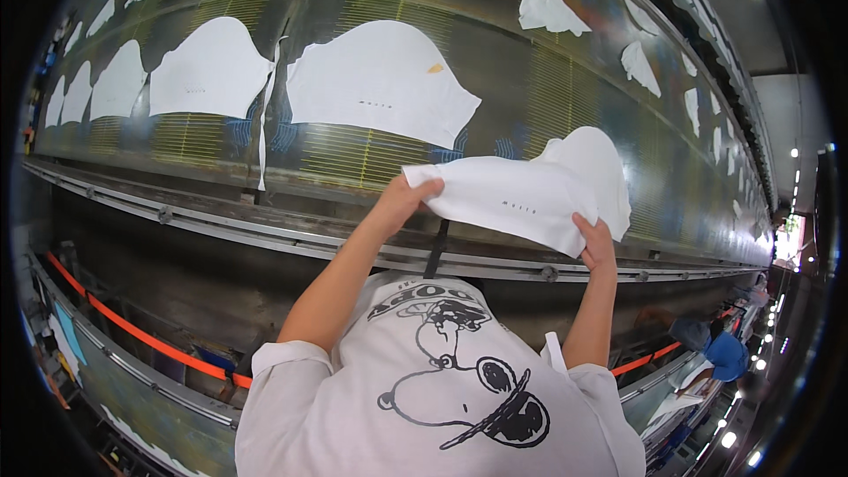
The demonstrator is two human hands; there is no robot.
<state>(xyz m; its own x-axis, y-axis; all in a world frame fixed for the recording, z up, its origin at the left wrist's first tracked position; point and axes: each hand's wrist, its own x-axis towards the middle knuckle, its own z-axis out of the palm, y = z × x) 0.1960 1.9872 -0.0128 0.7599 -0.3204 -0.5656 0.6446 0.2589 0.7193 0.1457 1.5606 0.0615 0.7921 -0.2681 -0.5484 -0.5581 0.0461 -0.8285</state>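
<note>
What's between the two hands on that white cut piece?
Head view: only the white fabric piece itself spans from the left hand to the right hand; nothing else lies between them.

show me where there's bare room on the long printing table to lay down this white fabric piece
Bare table lies right of the big white piece, above the fabric piece both hands hold. Left hand, right hand. The far left is crowded with a row of white pieces.

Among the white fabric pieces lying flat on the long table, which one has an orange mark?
The large white piece beside the one both hands hold; a small orange spot sits near its upper edge. The others look plain white.
</note>
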